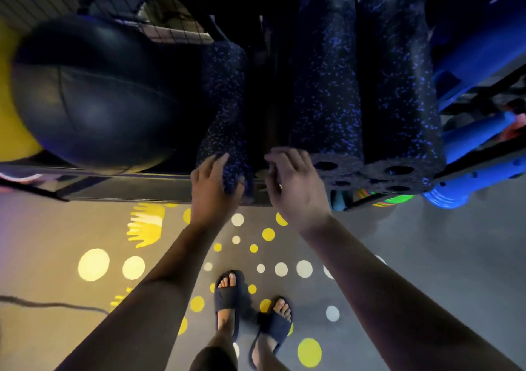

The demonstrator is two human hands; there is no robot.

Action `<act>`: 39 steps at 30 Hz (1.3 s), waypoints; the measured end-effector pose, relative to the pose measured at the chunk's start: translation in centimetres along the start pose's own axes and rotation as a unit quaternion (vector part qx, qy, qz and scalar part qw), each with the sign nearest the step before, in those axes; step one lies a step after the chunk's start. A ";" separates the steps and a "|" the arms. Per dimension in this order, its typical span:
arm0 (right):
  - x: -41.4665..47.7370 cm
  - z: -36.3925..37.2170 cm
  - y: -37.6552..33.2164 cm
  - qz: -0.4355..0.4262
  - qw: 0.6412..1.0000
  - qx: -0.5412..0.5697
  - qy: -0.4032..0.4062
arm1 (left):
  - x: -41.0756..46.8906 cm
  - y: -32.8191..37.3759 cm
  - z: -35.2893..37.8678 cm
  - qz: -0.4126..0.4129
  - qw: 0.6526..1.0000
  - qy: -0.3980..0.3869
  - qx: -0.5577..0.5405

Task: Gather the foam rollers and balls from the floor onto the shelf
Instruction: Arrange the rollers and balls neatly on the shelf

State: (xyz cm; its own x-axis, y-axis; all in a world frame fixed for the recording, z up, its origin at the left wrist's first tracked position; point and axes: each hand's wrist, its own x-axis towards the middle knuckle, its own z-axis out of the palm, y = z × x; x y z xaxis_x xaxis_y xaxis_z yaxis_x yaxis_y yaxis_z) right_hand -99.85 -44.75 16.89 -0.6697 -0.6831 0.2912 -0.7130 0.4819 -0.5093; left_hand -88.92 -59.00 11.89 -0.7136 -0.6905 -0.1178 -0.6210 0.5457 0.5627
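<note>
A black foam roller with blue speckles (225,108) lies on the shelf (119,188), its near end at the shelf's front edge. My left hand (212,191) rests on that near end, fingers spread over it. My right hand (296,185) hovers just to its right, fingers apart, holding nothing, close to two more speckled rollers (327,86) (398,86) that lie side by side with hollow ends facing me. A large dark ball (91,94) sits on the shelf at the left.
Blue foam rollers (478,57) are stacked at the right of the rack, with coloured rings (381,200) below. A wire mesh basket (159,14) stands behind the ball. The grey floor with yellow and white dots (270,256) holds my sandalled feet; a cable (51,303) lies at left.
</note>
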 end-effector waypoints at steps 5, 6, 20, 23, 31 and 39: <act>-0.1 4.8 1.5 0.074 0.952 -0.110 -0.276 | -0.1 -4.7 0.7 -0.015 0.991 -0.102 0.082; -0.3 5.3 2.1 0.065 0.945 -0.137 -0.290 | 0.4 -5.1 0.9 -0.023 0.992 -0.100 0.080; -1.2 6.7 3.4 0.092 0.956 -0.126 -0.249 | 7.5 -1.3 0.2 0.043 0.967 -0.151 0.200; -1.3 6.6 3.3 0.083 0.958 -0.130 -0.241 | 7.6 -1.3 0.4 0.040 0.967 -0.151 0.202; -0.4 5.6 2.2 0.109 0.928 -0.157 -0.319 | 7.3 -0.9 -0.8 0.027 0.967 -0.187 0.173; -4.1 -1.5 -7.8 0.267 0.919 -0.018 -0.290 | -4.1 3.5 -13.6 0.067 0.988 -0.024 -0.135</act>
State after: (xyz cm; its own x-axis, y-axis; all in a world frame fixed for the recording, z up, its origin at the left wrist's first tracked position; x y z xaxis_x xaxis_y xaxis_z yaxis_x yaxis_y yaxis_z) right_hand -91.87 -44.88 20.82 -0.7102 -0.5166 -0.4783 -0.3288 0.8441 -0.4235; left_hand -83.76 -60.71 25.44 -0.8015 -0.5947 -0.0624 -0.4157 0.4790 0.7731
